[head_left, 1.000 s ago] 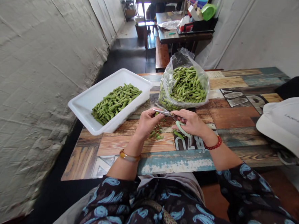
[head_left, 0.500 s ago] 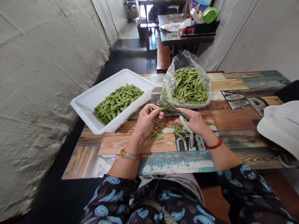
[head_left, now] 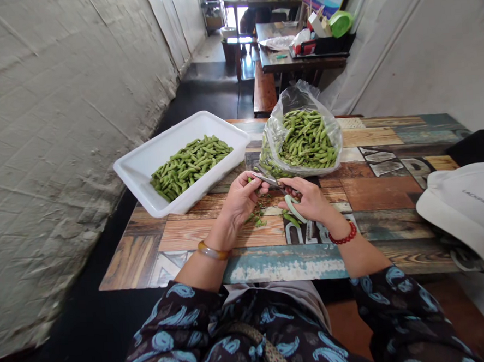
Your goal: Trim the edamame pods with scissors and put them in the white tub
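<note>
My left hand pinches a green edamame pod, mostly hidden by the fingers. Scissors with pale green handles are held in my right hand, their blades pointing left and reaching the pod at my left fingertips. Below the hands, green trimmings and a few loose pods lie on the table. A white plastic tub on the left holds a heap of edamame pods. Beyond my right hand a clear plastic bag stands open, full of more pods.
The patchwork-patterned table reaches to the right wall. A white cap lies at its right edge, near a black item. Behind stand a wooden bench and another table. A rough white wall runs along the left.
My right hand has moved left and slightly down, bringing the scissor blades to the pod. The left hand has shifted slightly right. Tub and bag stay put.
</note>
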Available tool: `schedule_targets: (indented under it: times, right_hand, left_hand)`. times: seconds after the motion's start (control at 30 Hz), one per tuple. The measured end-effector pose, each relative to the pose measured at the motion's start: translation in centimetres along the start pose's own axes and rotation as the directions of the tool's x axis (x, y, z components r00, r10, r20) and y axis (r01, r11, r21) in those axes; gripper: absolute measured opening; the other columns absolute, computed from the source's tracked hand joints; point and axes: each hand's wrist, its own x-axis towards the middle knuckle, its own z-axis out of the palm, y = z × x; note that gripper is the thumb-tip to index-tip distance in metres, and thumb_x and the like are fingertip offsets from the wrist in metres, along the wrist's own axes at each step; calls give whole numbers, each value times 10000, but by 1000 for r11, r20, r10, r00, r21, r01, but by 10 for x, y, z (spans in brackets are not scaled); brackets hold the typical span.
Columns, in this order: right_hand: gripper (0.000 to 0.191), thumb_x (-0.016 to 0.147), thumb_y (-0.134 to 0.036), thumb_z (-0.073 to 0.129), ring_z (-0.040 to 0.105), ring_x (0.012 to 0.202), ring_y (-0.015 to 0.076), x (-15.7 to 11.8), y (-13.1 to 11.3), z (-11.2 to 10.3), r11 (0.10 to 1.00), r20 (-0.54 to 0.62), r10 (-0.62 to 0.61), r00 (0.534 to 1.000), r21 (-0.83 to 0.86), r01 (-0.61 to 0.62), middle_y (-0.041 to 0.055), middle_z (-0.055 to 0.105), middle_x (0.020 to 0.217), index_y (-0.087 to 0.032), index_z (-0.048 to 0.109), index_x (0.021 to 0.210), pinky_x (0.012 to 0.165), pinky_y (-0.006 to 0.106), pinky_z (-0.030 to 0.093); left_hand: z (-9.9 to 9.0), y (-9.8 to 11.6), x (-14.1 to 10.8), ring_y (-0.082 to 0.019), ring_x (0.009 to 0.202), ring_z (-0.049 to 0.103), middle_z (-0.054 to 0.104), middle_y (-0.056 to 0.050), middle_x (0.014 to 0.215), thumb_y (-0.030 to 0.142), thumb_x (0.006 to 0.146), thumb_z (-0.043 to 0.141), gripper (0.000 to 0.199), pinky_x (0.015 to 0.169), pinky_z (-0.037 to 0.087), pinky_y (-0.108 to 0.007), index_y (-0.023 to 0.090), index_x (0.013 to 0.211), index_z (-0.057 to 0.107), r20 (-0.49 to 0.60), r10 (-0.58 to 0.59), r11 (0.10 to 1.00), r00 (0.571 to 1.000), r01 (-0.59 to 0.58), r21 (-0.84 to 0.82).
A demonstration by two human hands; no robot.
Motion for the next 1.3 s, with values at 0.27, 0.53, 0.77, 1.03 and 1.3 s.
schedule_targets:
  times: [0.27,0.53,0.77,1.03,1.3]
  right_hand:
    - [492,792,-414,737,653,886,230,-1,0,0,1000,-1,-7,1000,-6,7,84,690,1002,-202,635,1224,808,371,555]
    - [443,808,-393,728,694,909,237,-1,1,0,1000,-27,16,1000,-6,-16,90,734,1046,-210,667,1207,871,389,567]
    - [498,764,-400,748,687,1045,247,2,11,-12,962,-203,244,948,171,-211,82,725,1143,-200,681,1215,961,386,555]
    - [558,738,-420,765,690,1056,256,3,10,-14,945,-168,280,945,220,-241,96,711,1189,-179,673,1233,986,395,549]
    - [543,739,-403,772,671,1127,275,4,7,-13,962,-166,237,957,178,-207,101,698,1237,-193,679,1232,1039,418,518]
  left_hand:
    - [0,-4,0,-68,583,596,647,2,645,226,642,842,299,573,480,-169,132,762,585,42,-2,1000,999,2,12]
    - [-4,0,1,-58,575,586,638,14,687,199,660,809,281,549,482,-161,144,781,561,1,-45,999,999,45,6]
    - [-7,2,4,-93,656,619,573,35,704,123,675,649,191,671,568,-247,176,815,530,-51,-171,985,984,170,-38]
    - [8,-27,6,-84,528,406,496,24,586,276,743,694,146,506,339,-201,152,706,626,186,-43,762,982,-88,642]
    - [14,-48,4,-194,709,542,596,-76,805,185,750,689,42,719,442,-315,188,791,696,340,67,69,938,-344,936]
